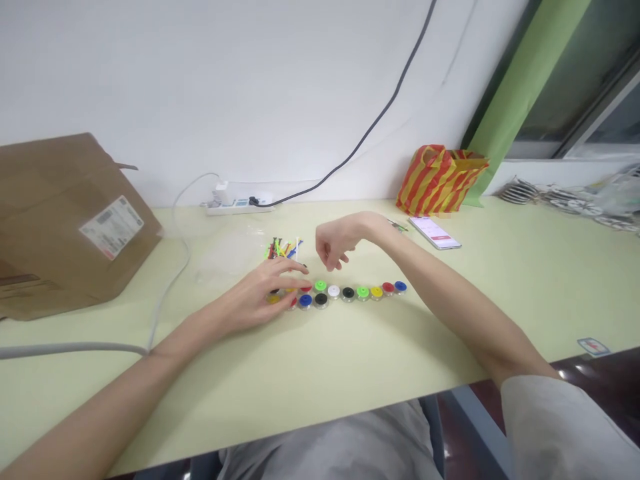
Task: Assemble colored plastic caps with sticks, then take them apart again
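Small round clear pots with coloured lids stand in two rows on the table, the back row longer. Among them are a green-lidded pot, a white-lidded pot and a blue-lidded pot. My left hand rests over the rows' left end, fingers apart, its fingertips by a red-lidded pot and partly hiding several others. Behind it lies a pile of thin coloured plastic sticks. Above the back row hangs my right hand, wrist bent and fingers curled together; whatever they hold is hidden.
At left a cardboard box stands beside a grey cable. A power strip lies against the wall. Farther right are a phone, a red-and-yellow striped bag and bundled wires.
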A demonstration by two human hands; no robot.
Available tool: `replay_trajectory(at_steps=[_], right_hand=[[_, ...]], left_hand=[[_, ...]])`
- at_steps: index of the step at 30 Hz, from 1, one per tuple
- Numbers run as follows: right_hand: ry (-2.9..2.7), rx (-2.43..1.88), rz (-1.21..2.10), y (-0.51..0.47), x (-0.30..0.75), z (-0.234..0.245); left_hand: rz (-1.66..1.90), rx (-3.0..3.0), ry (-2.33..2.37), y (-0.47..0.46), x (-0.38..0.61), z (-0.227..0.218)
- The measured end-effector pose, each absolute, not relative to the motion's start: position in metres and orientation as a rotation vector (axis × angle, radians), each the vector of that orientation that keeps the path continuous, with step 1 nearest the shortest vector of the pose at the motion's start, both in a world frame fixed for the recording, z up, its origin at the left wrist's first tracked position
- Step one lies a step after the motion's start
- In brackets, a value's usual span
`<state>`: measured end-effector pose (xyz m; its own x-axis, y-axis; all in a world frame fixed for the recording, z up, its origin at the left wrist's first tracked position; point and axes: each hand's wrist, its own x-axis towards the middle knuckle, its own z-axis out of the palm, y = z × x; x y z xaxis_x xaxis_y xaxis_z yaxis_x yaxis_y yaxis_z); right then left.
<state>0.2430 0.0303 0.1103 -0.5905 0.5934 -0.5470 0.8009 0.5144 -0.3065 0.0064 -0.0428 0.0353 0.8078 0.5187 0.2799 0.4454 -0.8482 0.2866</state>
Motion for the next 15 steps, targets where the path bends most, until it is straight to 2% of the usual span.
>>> replay_trajectory(at_steps=[6, 15], right_hand=[[2.203, 1.197, -0.618, 0.035, 0.23, 0.092], [2.146, 1.181, -0.626, 0.036, 0.227, 0.086]], left_hand=[[0.464, 2.851, 0.619, -0.055, 0.019, 0.04], [0.426, 2.872, 0.564, -0.056, 0.022, 0.04]])
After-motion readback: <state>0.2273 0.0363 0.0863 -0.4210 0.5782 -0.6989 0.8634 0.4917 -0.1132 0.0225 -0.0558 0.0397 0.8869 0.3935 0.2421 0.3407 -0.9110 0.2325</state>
